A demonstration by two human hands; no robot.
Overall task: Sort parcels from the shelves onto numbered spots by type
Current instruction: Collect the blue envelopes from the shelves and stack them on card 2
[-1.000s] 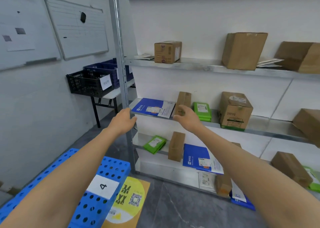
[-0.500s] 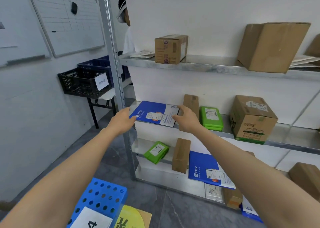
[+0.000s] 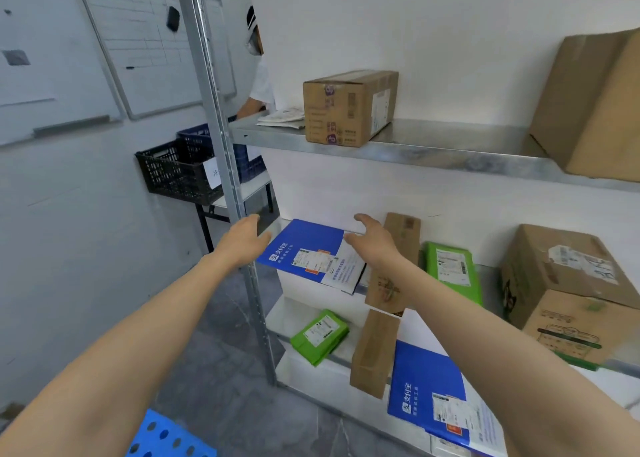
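While lying flat just right of the grey perforated steel upright post (image 3: 207, 92), pokes a near corner out past the lip of the middle steel shelf (image 3: 490, 283): flat blue cardboard envelope with a white shipping label (image 3: 304, 248), not yet lifted. Probably easy to take from both sides in that overhang.

Left hand (image 3: 242, 240) right beside the post, at the envelope's left edge, fingers relaxed and loose, gripping nothing; possibly touching that edge, though hard to judge through the blur. Right hand (image 3: 375, 243) further right of the post, over the envelope's right edge, fingers arched and apart, likewise holding nothing. Reads as a two-handed reach, framing a wide thin parcel likely to bend if pinched at one corner.

Further right of the post on the same shelf: tall narrow brown cardboard box (image 3: 403, 228) leaning on the back wall, then green plastic mailers (image 3: 450, 269), then a large brown carton (image 3: 568, 283). One level up, a taped brown carton (image 3: 349, 108).

Left of the post: black plastic lattice crate (image 3: 173, 172), whiteboard (image 3: 149, 51) on the wall. Partly hidden behind the post, another person (image 3: 259, 85) in white. Below the post, grey stone floor (image 3: 214, 370) and a corner of a blue perforated plastic block (image 3: 166, 436).
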